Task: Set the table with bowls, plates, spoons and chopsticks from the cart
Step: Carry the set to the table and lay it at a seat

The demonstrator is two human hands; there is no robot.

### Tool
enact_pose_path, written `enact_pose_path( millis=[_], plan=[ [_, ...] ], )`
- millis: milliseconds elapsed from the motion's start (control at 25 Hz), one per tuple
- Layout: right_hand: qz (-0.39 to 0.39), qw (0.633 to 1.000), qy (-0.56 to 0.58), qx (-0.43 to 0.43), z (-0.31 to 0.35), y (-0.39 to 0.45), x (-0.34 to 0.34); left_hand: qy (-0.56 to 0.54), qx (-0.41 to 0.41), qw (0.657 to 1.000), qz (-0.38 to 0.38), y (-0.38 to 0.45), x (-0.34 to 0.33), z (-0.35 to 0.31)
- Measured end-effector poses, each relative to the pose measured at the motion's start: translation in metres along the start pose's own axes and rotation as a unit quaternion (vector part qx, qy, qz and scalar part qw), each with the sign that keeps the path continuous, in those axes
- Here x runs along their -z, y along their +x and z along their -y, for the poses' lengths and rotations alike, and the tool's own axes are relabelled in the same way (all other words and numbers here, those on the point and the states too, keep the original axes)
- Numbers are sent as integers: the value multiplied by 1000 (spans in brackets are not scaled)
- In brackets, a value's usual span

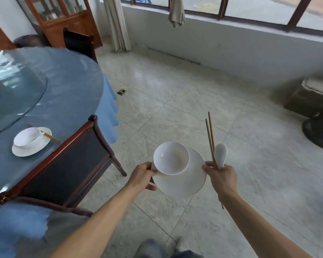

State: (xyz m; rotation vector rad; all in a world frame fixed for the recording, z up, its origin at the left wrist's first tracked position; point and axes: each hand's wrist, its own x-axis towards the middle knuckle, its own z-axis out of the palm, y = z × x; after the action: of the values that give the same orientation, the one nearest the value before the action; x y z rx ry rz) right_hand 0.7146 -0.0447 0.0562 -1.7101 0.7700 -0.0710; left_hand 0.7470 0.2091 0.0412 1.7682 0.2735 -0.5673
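Observation:
My left hand (143,175) grips the left rim of a white plate (188,180) with a white bowl (171,158) resting on it, held over the floor. My right hand (221,176) holds a pair of brown chopsticks (210,138) and a white spoon (220,152), both pointing up and away. At the left, on the round table (67,94) with its blue cloth, stands one place setting: a white plate (29,148) with a white bowl (27,138), a spoon and chopsticks (51,137) laid on it.
A dark wooden chair (63,164) stands pushed against the table between me and the setting. A glass turntable (11,90) covers the table's middle. Another chair (80,43) and a cabinet (63,19) stand at the back. A fan base (319,131) sits at the right.

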Motion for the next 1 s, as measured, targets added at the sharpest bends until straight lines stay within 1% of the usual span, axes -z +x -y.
enact_pose_path(
  millis=[120, 280, 400, 560, 760, 1000],
  plan=[
    [16, 1000, -9, 8, 21, 36, -18, -19, -1, 1000, -15, 31, 9, -17],
    [40, 999, -11, 6, 50, 94, -63, -33, 7, 999, -39, 87, 35, -39],
    [50, 999, -20, 9, 75, 137, -107, -33, 2, 998, -55, 139, 66, -57],
    [56, 998, -17, 13, 115, 192, -165, -42, -15, 998, -54, 207, 110, -87],
    [65, 997, -28, 22, 168, 246, -232, -49, -20, 997, -57, 276, 163, -126],
    [86, 995, -29, 35, 225, 310, -306, -47, -26, 995, -82, 349, 219, -168]
  ],
)
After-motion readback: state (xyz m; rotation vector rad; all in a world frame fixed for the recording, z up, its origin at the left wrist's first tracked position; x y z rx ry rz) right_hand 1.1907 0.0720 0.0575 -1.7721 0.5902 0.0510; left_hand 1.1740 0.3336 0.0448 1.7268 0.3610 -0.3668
